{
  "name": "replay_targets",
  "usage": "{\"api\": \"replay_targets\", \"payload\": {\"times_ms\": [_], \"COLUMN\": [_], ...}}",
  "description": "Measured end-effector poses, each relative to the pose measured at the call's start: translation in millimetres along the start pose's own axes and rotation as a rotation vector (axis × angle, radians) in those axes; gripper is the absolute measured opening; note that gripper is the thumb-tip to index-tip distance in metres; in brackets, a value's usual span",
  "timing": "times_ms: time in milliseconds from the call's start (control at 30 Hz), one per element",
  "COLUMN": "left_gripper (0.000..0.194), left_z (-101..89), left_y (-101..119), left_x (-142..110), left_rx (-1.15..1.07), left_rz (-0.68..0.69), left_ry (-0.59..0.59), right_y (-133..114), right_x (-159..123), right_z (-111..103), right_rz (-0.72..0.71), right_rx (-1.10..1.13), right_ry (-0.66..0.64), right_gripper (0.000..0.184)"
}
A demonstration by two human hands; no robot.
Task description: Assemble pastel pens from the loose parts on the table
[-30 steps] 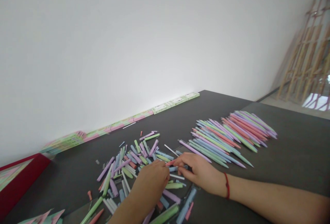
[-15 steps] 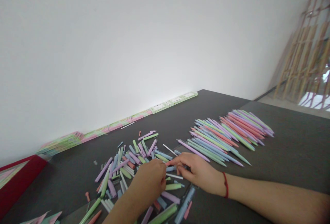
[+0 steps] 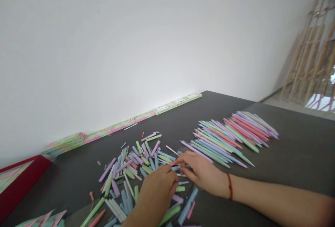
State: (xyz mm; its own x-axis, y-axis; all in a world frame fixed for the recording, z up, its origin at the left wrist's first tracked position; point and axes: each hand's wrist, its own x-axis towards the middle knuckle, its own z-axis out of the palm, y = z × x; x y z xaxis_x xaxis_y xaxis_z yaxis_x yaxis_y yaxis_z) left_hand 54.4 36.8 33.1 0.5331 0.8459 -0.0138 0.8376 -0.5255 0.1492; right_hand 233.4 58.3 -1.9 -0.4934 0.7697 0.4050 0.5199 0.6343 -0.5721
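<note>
My left hand (image 3: 160, 183) and my right hand (image 3: 201, 172) meet over a loose pile of pastel pen parts (image 3: 133, 159). Between their fingertips is a coral pen part (image 3: 173, 163), pinched from both sides; fingers cover most of it. The pile mixes purple, blue, green and coral barrels with thin white refills (image 3: 171, 150), some under my hands. Beyond my right hand, whole pens (image 3: 222, 145) lie side by side in slanted rows. A blue barrel (image 3: 188, 204) and a small pink piece (image 3: 191, 210) lie below my right hand.
Flat pink and green boxes (image 3: 123, 125) line the table's back edge along the white wall. A red box (image 3: 31, 178) stands at the left, with pink and teal paper pieces (image 3: 45, 219) near the front. Wooden easels (image 3: 309, 52) lean at far right.
My left hand has shifted slightly right, closer to my right hand. Both hands still pinch the coral part. The view has moved slightly.
</note>
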Motion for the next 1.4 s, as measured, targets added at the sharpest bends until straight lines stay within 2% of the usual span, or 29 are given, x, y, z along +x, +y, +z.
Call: {"api": "replay_targets", "payload": {"times_ms": [100, 300, 400, 500, 567, 633, 700, 800, 900, 967, 1067, 1167, 1233, 1333, 1400], "left_gripper": [0.018, 0.015, 0.012, 0.011, 0.010, 0.010, 0.008, 0.010, 0.011, 0.010, 0.002, 0.005, 0.005, 0.009, 0.014], "left_z": [2.2, -0.3, -4.3, -12.4, -17.8, -20.7, -20.1, -14.8, -10.7, -10.4, -10.1, -4.4, 2.1, 9.8, 11.4], "left_y": [6.8, 13.0, 11.0, 3.5, -3.0, -7.7, -8.1, 0.7, 14.4, 20.8, 23.2, 23.2, 26.1, 35.3, 42.1], "left_x": [10.1, 24.4, 21.5, 7.4, -7.4, -23.3, -36.4, -44.2, -37.1, -28.8, -20.3, -19.6, -20.6, -18.1, -13.3], "left_rx": [0.025, 0.076, 0.084, 0.075, -0.027, -0.221, -0.390, -0.492, -0.508, -0.518, -0.568, -0.463, -0.336, -0.238, -0.188], "left_rz": [0.032, 0.040, 0.013, -0.078, -0.178, -0.258, -0.303, -0.315, -0.267, -0.239, -0.257, -0.295, -0.257, -0.184, -0.195], "left_ry": [-0.029, -0.030, -0.008, 0.014, 0.005, -0.013, -0.014, 0.016, 0.034, 0.048, 0.072, 0.089, 0.088, 0.033, -0.027], "right_y": [1.6, 5.4, 6.4, 6.1, 3.7, -1.4, -9.2, -21.4, -27.4, -26.3, -20.8, -15.4, -13.5, -13.0, -13.7], "right_x": [2.6, 3.0, 0.8, -0.6, -0.4, 0.5, 1.0, -0.9, -5.0, -6.5, -4.9, -0.8, 1.7, 3.9, 4.0], "right_z": [-3.1, -5.1, -3.6, -0.6, 0.6, -0.6, -4.5, -10.6, -11.3, -9.6, -9.3, -10.9, -10.2, -5.4, -2.4], "right_rz": [0.064, 0.079, 0.058, -0.034, -0.142, -0.241, -0.291, -0.294, -0.297, -0.277, -0.177, 0.036, 0.154, 0.213, 0.214], "right_rx": [0.048, 0.043, 0.011, -0.003, 0.015, 0.030, 0.037, 0.066, 0.081, 0.073, 0.160, 0.391, 0.583, 0.857, 0.947], "right_ry": [0.048, 0.041, 0.035, -0.007, -0.076, -0.141, -0.160, -0.161, -0.221, -0.239, -0.188, -0.101, -0.077, -0.062, -0.046], "right_gripper": [0.021, 0.018, 0.016, 0.013, 0.013, 0.012, 0.015, 0.018, 0.016, 0.021, 0.032, 0.037, 0.034, 0.024, 0.024]}}
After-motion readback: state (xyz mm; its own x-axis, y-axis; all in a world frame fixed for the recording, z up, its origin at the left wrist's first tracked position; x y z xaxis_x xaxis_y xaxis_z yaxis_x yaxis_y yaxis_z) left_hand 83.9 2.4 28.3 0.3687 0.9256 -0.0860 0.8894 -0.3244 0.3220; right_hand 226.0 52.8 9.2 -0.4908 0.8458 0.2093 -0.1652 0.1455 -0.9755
